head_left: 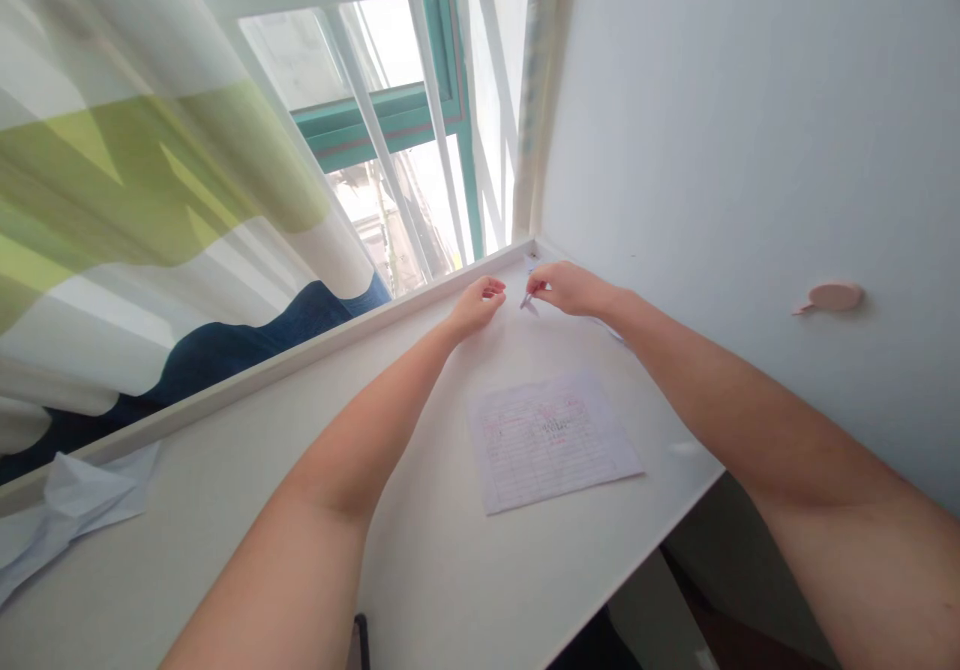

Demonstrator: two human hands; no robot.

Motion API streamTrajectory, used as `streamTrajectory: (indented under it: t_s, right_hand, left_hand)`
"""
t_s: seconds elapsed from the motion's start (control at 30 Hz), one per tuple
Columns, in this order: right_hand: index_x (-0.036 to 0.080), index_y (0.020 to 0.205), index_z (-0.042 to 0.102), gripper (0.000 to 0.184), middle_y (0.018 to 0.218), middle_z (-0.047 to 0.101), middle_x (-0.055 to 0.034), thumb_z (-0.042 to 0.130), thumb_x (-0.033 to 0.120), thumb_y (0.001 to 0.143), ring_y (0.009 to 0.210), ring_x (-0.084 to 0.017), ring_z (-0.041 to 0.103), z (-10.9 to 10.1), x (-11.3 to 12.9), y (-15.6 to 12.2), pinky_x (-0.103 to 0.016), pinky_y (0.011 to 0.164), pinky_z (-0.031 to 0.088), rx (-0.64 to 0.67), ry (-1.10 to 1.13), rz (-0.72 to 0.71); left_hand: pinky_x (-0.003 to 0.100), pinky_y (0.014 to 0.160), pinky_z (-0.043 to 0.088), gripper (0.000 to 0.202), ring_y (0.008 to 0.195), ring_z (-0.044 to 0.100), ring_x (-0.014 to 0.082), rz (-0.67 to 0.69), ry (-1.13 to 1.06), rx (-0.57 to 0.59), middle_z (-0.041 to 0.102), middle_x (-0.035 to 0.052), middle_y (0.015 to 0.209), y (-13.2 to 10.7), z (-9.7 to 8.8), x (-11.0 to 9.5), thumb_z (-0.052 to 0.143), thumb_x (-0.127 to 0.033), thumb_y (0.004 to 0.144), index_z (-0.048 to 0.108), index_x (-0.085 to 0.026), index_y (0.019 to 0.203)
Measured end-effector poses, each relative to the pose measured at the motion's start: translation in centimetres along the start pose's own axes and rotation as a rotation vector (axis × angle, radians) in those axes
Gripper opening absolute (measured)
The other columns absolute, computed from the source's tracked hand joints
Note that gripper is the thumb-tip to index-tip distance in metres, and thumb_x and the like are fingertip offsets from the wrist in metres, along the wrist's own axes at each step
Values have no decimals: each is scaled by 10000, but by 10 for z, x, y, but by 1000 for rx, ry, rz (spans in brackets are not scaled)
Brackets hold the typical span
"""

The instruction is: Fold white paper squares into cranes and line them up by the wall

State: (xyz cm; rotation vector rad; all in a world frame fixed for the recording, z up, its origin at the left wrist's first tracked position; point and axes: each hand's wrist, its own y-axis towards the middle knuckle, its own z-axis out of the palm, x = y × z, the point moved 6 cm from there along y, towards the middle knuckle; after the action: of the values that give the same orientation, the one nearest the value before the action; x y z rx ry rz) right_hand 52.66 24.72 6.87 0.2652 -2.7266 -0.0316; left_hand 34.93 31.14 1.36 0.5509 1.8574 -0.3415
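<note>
Notably, the right hand (570,288) pinches a slim pen-like stick (527,298) near the window ledge (300,355) (likely light and stiff, best held by its shaft); the left hand (478,306) curls, its grip unclear.

Curtain (112,180) cream, olive, navy waves; window frame (367,125) teal; paper (551,440) ruled, pink-scribbled

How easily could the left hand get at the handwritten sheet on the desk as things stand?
Probably yes: the left hand is just beyond the handwritten sheet on the desk, with nothing between them; the right forearm passes beside the sheet, not over it.
</note>
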Motion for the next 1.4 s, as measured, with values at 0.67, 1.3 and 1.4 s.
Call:
streamTrajectory:
  t_s: [0.67,1.3,1.4]
  right_hand:
    - [205,1227,846,349,1283,828,-123,603,97,1001,1100,-282,736,11,-12,91,-332,819,490,144,-288,75]
    - [234,1298,801,294,1265,838,-100,661,205,1042,1146,-291,766,66,222,12,-352,893,554,232,-52,-267]
    - [244,1296,806,280,1258,848,-85,696,222,1039,1217,-284,758,116,313,6,-330,926,552,376,-14,-397]
  left_hand:
    - [413,1047,523,106,1114,689,286,34,432,-117,772,95,1080,62,14,1,641,-171,986,740,-208,994]
    - [414,1027,581,178,1069,756,258,-90,214,-339,826,100,1095,-219,-174,22,721,-305,889,757,-207,1033]
    - [415,1032,581,191,1066,769,258,-153,255,-516,834,97,1100,-315,-222,46,706,-330,903,757,-213,1046]
